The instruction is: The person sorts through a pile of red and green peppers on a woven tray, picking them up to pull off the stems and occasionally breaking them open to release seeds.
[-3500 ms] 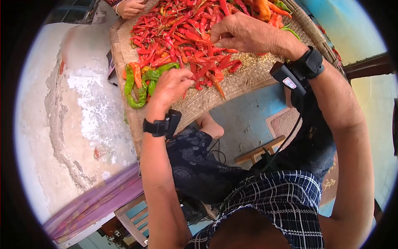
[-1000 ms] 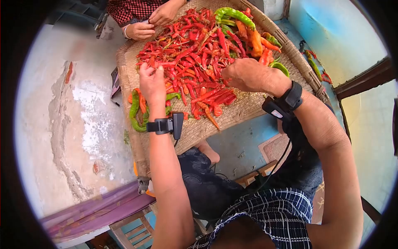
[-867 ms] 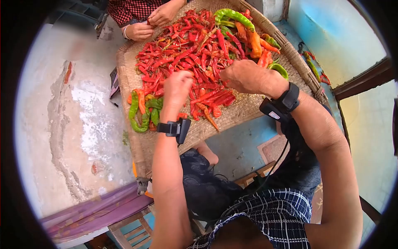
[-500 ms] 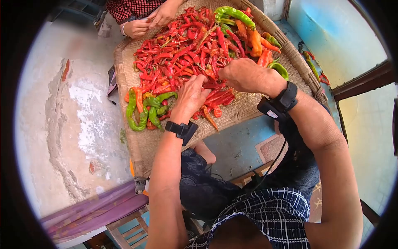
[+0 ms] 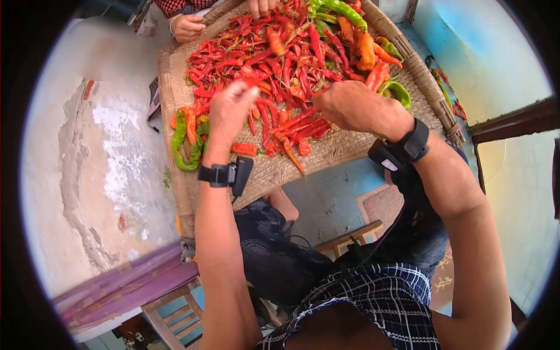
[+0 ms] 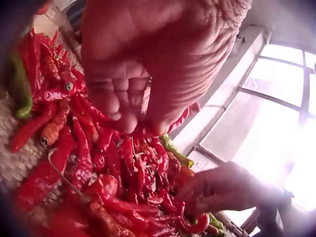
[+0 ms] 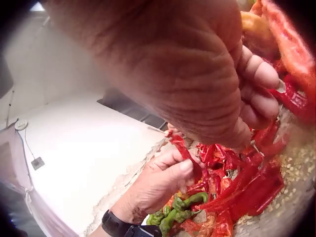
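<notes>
Thumb and fingertips of my left hand (image 5: 230,116) pinch a red chili pepper (image 5: 251,79), raised over the near left of the pile; it shows again in the right wrist view as a chili (image 7: 178,143) sticking up past the fingers. My right hand (image 5: 356,109) is low over the right side of the pile, fingers curled; a red chili (image 7: 295,96) lies right at its fingertips. I cannot tell if that hand holds anything. Under both hands spreads a heap of red chilies (image 5: 256,52) on a woven tray (image 5: 344,157). A blurred orange-red pepper (image 5: 276,42) is over the heap.
Green peppers (image 5: 185,146) lie at the tray's left edge, orange peppers (image 5: 366,51) and a curled green one (image 5: 398,93) at its right. Another person's hands (image 5: 188,27) are at the far side. Pale seeds (image 7: 301,173) are scattered on the tray. A wall (image 5: 116,140) stands left.
My left hand has lifted from the pile and moved left and up with a chili. A blurred pepper has appeared over the heap. The other person's hands have moved apart. My right hand stays nearly still.
</notes>
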`<state>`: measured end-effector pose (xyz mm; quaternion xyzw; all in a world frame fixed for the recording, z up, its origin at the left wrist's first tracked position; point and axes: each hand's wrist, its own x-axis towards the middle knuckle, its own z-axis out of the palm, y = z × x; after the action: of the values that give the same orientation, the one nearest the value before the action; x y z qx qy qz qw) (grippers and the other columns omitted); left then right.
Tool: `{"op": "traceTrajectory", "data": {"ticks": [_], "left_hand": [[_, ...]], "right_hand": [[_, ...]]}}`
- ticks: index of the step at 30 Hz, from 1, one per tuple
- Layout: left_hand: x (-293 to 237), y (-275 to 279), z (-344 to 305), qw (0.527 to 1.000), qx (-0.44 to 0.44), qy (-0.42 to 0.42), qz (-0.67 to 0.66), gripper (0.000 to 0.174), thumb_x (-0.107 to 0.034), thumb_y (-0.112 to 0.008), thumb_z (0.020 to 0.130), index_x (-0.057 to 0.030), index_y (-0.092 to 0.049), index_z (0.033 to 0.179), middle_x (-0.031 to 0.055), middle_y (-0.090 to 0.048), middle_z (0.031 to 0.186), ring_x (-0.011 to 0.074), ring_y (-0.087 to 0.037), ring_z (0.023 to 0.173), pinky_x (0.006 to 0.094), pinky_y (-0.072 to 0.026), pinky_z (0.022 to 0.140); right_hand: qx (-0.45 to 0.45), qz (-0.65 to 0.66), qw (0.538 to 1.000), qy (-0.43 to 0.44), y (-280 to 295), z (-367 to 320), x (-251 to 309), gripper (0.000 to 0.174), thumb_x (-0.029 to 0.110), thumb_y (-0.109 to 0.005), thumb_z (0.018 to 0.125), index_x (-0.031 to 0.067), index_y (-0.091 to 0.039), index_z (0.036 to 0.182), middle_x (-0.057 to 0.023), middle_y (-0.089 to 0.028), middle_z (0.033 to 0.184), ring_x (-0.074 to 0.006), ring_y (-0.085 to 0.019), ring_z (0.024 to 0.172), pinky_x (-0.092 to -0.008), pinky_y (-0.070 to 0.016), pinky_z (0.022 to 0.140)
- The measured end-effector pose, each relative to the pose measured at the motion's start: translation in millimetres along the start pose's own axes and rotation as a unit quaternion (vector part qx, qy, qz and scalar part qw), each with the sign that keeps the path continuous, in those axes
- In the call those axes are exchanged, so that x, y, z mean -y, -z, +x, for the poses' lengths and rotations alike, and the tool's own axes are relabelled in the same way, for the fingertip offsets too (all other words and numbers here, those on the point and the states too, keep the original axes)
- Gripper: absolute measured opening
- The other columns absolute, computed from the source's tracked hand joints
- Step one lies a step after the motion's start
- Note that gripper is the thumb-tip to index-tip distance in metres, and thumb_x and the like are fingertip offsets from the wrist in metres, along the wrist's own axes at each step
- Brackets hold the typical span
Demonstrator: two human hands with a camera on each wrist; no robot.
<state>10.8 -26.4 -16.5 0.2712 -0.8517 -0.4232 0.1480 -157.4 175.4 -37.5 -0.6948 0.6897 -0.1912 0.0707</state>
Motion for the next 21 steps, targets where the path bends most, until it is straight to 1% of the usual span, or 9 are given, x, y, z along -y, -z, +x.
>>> {"op": "traceTrajectory", "data": {"ticks": [2, 4, 5, 7, 9, 17, 19, 20, 21], "left_hand": [[12, 12, 12, 0.998, -0.058, 0.031, -0.019, 0.022, -0.019, -0.062, 0.087, 0.0006, -0.062, 0.096, 0.0035, -0.064, 0.077, 0.0098, -0.058, 0.067, 0.0232, -0.0453, 0.061], [29, 17, 17, 0.848, -0.363, -0.18, 0.342, 0.023, -0.023, -0.063, 0.081, -0.0026, -0.065, 0.091, 0.0123, -0.067, 0.077, 0.0224, -0.065, 0.069, 0.0322, -0.0499, 0.065], [38, 16, 13, 0.848, -0.366, -0.171, 0.343, 0.023, -0.023, -0.063, 0.081, -0.0026, -0.065, 0.091, 0.0123, -0.067, 0.077, 0.0224, -0.065, 0.069, 0.0322, -0.0499, 0.065], [21, 7, 2, 0.967, -0.175, -0.042, 0.182, 0.024, -0.027, -0.063, 0.08, -0.0055, -0.066, 0.09, 0.0135, -0.067, 0.079, 0.0261, -0.065, 0.072, 0.0347, -0.05, 0.066], [15, -11, -12, 0.989, -0.029, 0.0, 0.142, 0.022, -0.025, -0.065, 0.082, -0.005, -0.066, 0.092, 0.0095, -0.067, 0.077, 0.017, -0.063, 0.069, 0.0299, -0.0488, 0.065], [30, -53, -7, 0.961, 0.051, -0.158, 0.22, 0.016, -0.02, -0.064, 0.075, -0.0048, -0.062, 0.08, 0.0211, -0.061, 0.076, 0.0374, -0.059, 0.076, 0.0411, -0.0461, 0.066], [33, -50, -2, 0.95, 0.073, -0.158, 0.259, 0.021, -0.025, -0.066, 0.081, -0.0057, -0.06, 0.087, 0.0053, -0.057, 0.074, 0.0157, -0.056, 0.067, 0.0302, -0.0438, 0.059], [0, -47, -10, 0.975, 0.106, -0.038, 0.192, 0.015, -0.018, -0.064, 0.081, -0.0044, -0.059, 0.086, 0.0035, -0.056, 0.069, 0.0125, -0.055, 0.064, 0.0269, -0.0427, 0.056], [-32, -43, -16, 0.979, 0.138, 0.081, 0.126, 0.009, -0.011, -0.062, 0.082, -0.0031, -0.059, 0.084, 0.0017, -0.056, 0.065, 0.0093, -0.054, 0.061, 0.0237, -0.0416, 0.054]], "right_hand": [[0.037, 0.0, 0.999, -0.004, 6, 1, 8, 0.011, 0.009, -0.056, 0.08, -0.001, -0.058, 0.082, -0.02, -0.059, 0.068, -0.0374, -0.062, 0.07, -0.0448, -0.0502, 0.061], [0.007, 0.002, 1.0, 0.01, 0, -1, 11, 0.01, 0.009, -0.055, 0.078, -0.0011, -0.059, 0.076, -0.02, -0.059, 0.063, -0.0364, -0.063, 0.066, -0.0442, -0.0506, 0.058], [0.014, 0.004, 1.0, 0.017, -3, -2, 10, 0.01, 0.009, -0.055, 0.078, -0.0011, -0.059, 0.076, -0.02, -0.059, 0.063, -0.0364, -0.063, 0.066, -0.0442, -0.0506, 0.058], [-0.024, 0.018, 0.998, 0.049, -6, -1, 7, 0.009, 0.008, -0.056, 0.077, -0.0007, -0.059, 0.076, -0.0202, -0.059, 0.064, -0.037, -0.063, 0.066, -0.0446, -0.0507, 0.059], [-0.019, 0.02, 0.999, 0.047, -6, -3, 9, 0.009, 0.008, -0.056, 0.077, -0.0003, -0.06, 0.076, -0.0203, -0.06, 0.064, -0.0371, -0.063, 0.066, -0.0446, -0.0508, 0.06], [-0.092, -0.024, 0.991, 0.09, -11, -4, -3, 0.009, 0.01, -0.058, 0.074, 0.003, -0.064, 0.076, -0.0185, -0.062, 0.067, -0.0354, -0.064, 0.067, -0.0432, -0.0517, 0.058], [-0.068, -0.097, 0.985, 0.121, -9, -3, -13, 0.015, 0.016, -0.063, 0.081, 0.0059, -0.064, 0.092, -0.0159, -0.061, 0.068, -0.0319, -0.063, 0.065, -0.0406, -0.0493, 0.056], [0.069, -0.122, 0.989, 0.051, 23, -6, 6, 0.016, 0.015, -0.055, 0.084, 0.0002, -0.056, 0.077, -0.0152, -0.055, 0.062, -0.0302, -0.058, 0.059, -0.0373, -0.0466, 0.054], [-0.017, -0.352, 0.914, 0.203, 17, -13, -1, 0.02, 0.018, -0.053, 0.085, 0.0029, -0.053, 0.072, -0.0137, -0.052, 0.059, -0.0245, -0.057, 0.055, -0.0346, -0.0442, 0.05]]}}
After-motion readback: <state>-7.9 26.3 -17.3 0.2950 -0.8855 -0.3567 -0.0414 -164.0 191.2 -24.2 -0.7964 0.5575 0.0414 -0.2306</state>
